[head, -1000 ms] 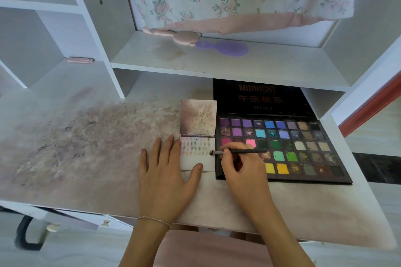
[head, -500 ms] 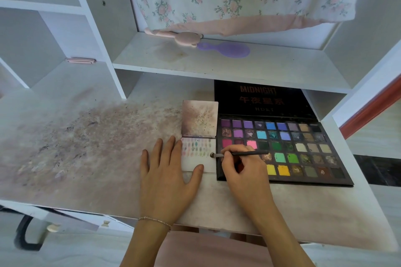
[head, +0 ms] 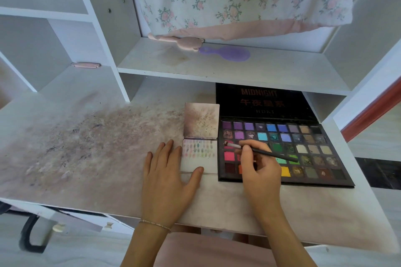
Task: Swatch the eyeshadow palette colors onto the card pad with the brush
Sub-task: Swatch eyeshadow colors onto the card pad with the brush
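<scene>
Left hand (head: 168,176) laid flat on the worktop (head: 91,149), fingers straight, thumb resting across the lower edge of the card pad (head: 199,156) and pinning it. Right hand (head: 259,166) pinched round the brush (head: 263,153) at mid-handle, pencil fashion. Bristle end over the left-hand column of the eyeshadow palette (head: 303,151), at a reddish pan; contact with the powder cannot be confirmed.

Palette open, flat on the worktop, lid propped back under the shelf (head: 217,67), just beside the pad's right edge. Pad open, upper leaf stained, lower leaf carrying rows of small colour dabs near its top, lower part bare.

Judged: brush light and stiff in the handle, soft at the tip; present hold close to the ferrule suits fine dabs. Pad thin and light, likely to slide without the steadying hand. Pressed powders fragile, prone to crumble under hard pressure.
</scene>
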Tool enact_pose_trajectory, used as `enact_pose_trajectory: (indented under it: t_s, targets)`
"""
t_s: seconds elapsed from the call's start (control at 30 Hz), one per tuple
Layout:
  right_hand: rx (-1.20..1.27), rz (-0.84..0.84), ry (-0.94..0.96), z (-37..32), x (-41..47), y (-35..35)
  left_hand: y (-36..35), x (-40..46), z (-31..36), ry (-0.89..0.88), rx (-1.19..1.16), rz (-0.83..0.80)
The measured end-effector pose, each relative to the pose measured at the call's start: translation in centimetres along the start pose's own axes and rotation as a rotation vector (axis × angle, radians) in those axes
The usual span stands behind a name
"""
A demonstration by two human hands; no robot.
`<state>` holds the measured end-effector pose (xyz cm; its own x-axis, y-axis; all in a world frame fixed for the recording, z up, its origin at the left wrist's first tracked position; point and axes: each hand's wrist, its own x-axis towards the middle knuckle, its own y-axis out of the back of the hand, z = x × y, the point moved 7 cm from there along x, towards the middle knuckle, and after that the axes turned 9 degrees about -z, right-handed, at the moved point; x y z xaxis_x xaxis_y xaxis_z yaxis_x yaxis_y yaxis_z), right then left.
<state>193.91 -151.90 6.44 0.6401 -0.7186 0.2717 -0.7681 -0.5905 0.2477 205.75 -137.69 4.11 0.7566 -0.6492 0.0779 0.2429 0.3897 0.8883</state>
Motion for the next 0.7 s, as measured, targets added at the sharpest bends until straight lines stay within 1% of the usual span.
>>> enact_pose_trajectory:
  t_s: [0.2, 0.3, 0.53, 0.7]
  targets:
    - [0.021, 0.009, 0.011, -0.2, -0.2, 0.6, -0.1, -0.5, 0.2, -0.04, 0.037, -0.018]
    - [0.023, -0.019, 0.012, -0.2, -0.4, 1.3, 0.0, -0.7, 0.1, -0.058, 0.006, -0.027]
    - [-0.062, -0.078, -0.026, 0.8, -1.2, 3.3, 0.4, -0.9, 0.2, -0.108, -0.062, -0.041]
    - [-0.17, -0.143, 0.03, 0.4, -1.3, 2.7, 0.6, -1.4, 0.2, -0.153, -0.126, -0.043]
